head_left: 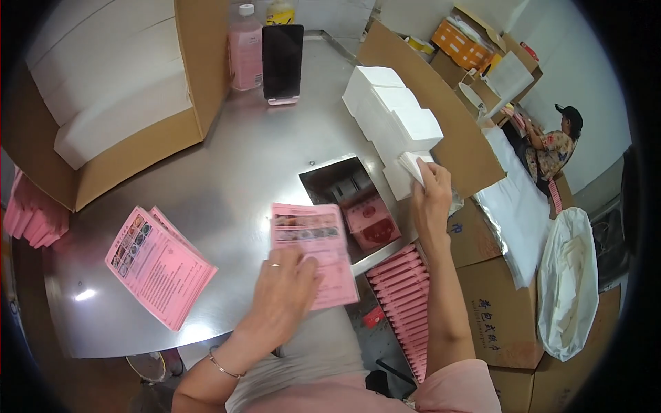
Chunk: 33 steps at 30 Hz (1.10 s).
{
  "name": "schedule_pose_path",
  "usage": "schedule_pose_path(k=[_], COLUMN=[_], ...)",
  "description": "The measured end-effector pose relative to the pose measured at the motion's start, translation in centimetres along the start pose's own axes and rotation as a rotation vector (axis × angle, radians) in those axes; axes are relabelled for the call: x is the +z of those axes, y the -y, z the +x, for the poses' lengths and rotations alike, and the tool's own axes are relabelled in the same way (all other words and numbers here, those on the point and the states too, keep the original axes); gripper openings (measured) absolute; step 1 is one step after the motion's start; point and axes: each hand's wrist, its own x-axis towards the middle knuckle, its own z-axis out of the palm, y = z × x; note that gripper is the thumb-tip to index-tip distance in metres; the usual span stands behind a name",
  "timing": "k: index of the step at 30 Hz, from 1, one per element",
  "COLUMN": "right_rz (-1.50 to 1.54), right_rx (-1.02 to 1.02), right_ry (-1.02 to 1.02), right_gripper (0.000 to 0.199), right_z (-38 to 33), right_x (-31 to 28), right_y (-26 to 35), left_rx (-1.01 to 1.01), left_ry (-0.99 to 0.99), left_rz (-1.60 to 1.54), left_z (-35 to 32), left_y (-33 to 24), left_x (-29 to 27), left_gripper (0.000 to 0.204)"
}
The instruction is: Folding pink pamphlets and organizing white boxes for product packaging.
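My left hand (286, 292), with a ring on one finger, is closed on a pink printed packet (308, 237) at the table's near edge. The packet is slightly blurred, and the thumb is hidden. To the right, my right hand (434, 196) pinches a small wad of white folded tissues (412, 165). That wad is at the near end of a row of stacked white tissues (389, 103). Between my hands, a rectangular opening (330, 182) in the metal table holds a pink packet (372, 221). A loose stack of pink printed packets (160, 268) lies on the left.
A cardboard box (131, 155) of white tissues stands at the left. A phone (282, 65) on a stand and a pink bottle (246, 48) are at the back. Below the right edge sits a row of pink packets (403, 303). A person (551, 141) sits far right.
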Motion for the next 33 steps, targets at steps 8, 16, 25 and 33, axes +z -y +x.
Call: schedule_pose_path(k=[8, 16, 25, 33], right_rz=[-0.014, -0.152, -0.083, 0.362], right_rx=[-0.213, -0.068, -0.027, -0.677], right_ry=[-0.297, -0.124, -0.058, 0.383], right_gripper=[0.04, 0.026, 0.024, 0.035], right_z=[0.0, -1.1, -0.4, -9.5], right_x=[-4.5, 2.6, 1.6, -0.4], right_y=[4.8, 1.3, 0.7, 11.0], left_rx=[-0.074, -0.1, -0.085, -0.108], left_ry=[0.029, 0.037, 0.014, 0.05], left_rz=[0.241, 0.291, 0.283, 0.229], left_z=[-1.6, -1.8, -1.5, -1.9], left_y=[2.1, 1.6, 1.6, 1.9], left_x=[-2.4, -2.0, -1.8, -2.2], left_gripper=[0.051, 0.054, 0.053, 0.066])
